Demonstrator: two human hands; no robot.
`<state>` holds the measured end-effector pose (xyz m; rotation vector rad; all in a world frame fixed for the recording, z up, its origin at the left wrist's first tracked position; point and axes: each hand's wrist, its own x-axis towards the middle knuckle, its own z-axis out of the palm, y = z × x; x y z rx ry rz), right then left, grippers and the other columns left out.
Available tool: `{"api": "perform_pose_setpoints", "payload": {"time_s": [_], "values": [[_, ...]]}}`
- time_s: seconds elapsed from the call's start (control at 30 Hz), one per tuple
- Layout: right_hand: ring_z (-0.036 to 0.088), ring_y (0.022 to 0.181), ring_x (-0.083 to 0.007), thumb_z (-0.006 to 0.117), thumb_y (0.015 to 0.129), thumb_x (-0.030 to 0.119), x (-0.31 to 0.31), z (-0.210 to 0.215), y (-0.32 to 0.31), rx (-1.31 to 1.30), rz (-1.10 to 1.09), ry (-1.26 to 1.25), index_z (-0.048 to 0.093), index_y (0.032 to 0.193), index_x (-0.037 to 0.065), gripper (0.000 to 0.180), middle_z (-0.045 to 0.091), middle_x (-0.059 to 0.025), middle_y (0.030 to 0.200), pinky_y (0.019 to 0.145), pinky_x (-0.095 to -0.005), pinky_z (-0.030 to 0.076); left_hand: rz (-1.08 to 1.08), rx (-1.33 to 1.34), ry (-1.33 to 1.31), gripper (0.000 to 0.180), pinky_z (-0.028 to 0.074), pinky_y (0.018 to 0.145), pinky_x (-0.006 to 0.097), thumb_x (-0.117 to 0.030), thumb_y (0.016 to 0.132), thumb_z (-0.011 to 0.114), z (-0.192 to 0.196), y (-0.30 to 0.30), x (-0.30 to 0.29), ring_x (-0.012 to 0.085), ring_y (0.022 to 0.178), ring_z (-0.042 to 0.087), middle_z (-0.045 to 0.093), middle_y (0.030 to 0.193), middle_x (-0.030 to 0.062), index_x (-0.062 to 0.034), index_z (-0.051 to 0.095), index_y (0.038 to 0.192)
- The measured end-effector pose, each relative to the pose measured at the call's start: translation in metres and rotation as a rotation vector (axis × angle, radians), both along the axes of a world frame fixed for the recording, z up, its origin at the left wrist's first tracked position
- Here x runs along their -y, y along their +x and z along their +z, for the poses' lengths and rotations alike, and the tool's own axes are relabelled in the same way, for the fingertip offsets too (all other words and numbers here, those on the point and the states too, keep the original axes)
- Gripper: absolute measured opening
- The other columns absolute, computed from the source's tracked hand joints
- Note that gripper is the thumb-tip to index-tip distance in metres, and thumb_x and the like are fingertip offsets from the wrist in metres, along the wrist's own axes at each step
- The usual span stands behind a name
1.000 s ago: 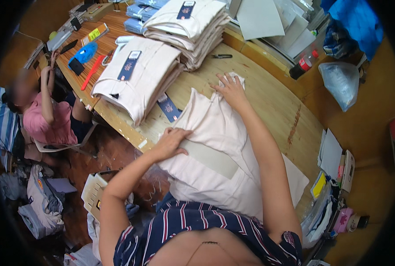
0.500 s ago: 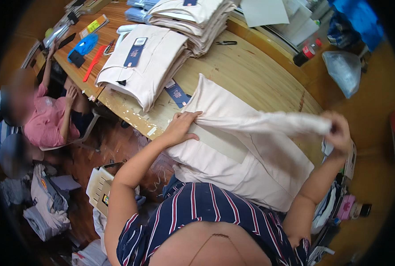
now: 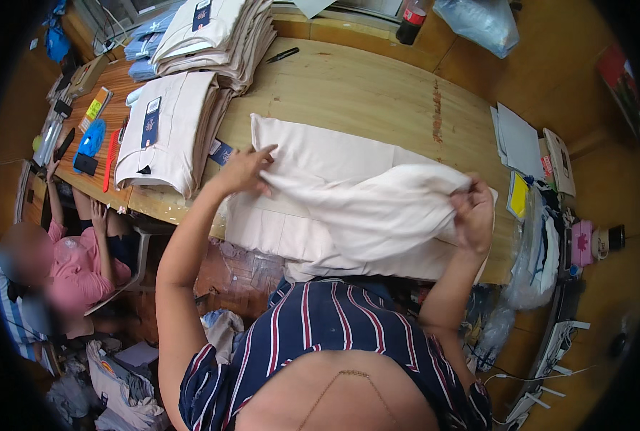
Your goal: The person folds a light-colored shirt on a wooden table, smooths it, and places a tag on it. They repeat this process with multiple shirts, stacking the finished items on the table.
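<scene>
Cream shirt (image 3: 312, 194) lies partly folded at the near edge of the desk (image 3: 377, 93), right of a tagged stack of folded garments (image 3: 183, 129). Right grip (image 3: 473, 215) holds a raised, bunched portion. Left grip (image 3: 246, 172) touches its left side, fingers parted; whether fabric is pinched cannot be told.

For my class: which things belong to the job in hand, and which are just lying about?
Job in hand:
pale garment, handled by left hand and right hand
nearer folded pale stack, probably
dark blue tag, probably

Lying about, apparently:
drink bottle
plastic bag
pink box
</scene>
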<state>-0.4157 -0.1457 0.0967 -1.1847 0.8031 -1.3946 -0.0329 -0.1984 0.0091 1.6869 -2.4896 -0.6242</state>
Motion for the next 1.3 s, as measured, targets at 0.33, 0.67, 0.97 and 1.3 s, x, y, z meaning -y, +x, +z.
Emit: {"api": "perform_pose_setpoints", "payload": {"time_s": [0.33,0.67,0.97,1.3], "values": [[0.056,0.071,-0.012,0.059,0.076,0.005,0.08,-0.144,-0.13,-0.216,-0.463,0.444,0.05,0.099,0.0,0.025,0.058,-0.0066,0.09,0.057,-0.0241,0.047,0.154,0.169,-0.387,0.049,0.03,0.082,0.041,-0.031,0.072,0.062,-0.04,-0.024,0.058,0.0253,0.097,0.048,0.059,0.092,0.0103,-0.0116,0.047,0.115],[0.054,0.049,-0.0109,0.051,0.076,0.0,-0.177,-0.141,-0.248,-0.732,-0.482,1.111,0.058,0.079,0.0,0.008,0.059,-0.0071,0.06,0.044,-0.0226,0.04,1.273,-0.557,-0.785,0.029,0.037,0.08,0.029,0.008,0.074,0.042,-0.149,0.025,-0.183,0.0196,0.089,0.044,0.043,0.099,0.012,0.0021,0.037,0.102],[0.049,0.094,-0.0183,0.068,0.07,0.013,-0.168,-0.262,-0.194,-0.174,-0.445,0.74,0.045,0.113,-0.003,0.051,0.054,-0.0086,0.105,0.083,-0.0293,0.038,0.874,-0.66,0.748,0.055,0.032,0.092,0.028,-0.008,0.072,0.059,-0.251,-0.037,-0.188,0.0212,0.108,0.042,0.046,0.121,0.011,0.0007,0.039,0.122],[0.049,0.098,-0.0174,0.059,0.078,0.014,-0.233,-0.17,-0.266,-0.136,-0.488,0.604,0.042,0.118,0.001,0.046,0.052,-0.007,0.11,0.085,-0.0282,0.038,0.345,-0.75,0.972,0.047,0.044,0.076,0.027,-0.016,0.066,0.072,-0.055,0.057,-0.162,0.0127,0.089,0.054,0.059,0.095,0.0037,-0.0018,0.052,0.106]]}}
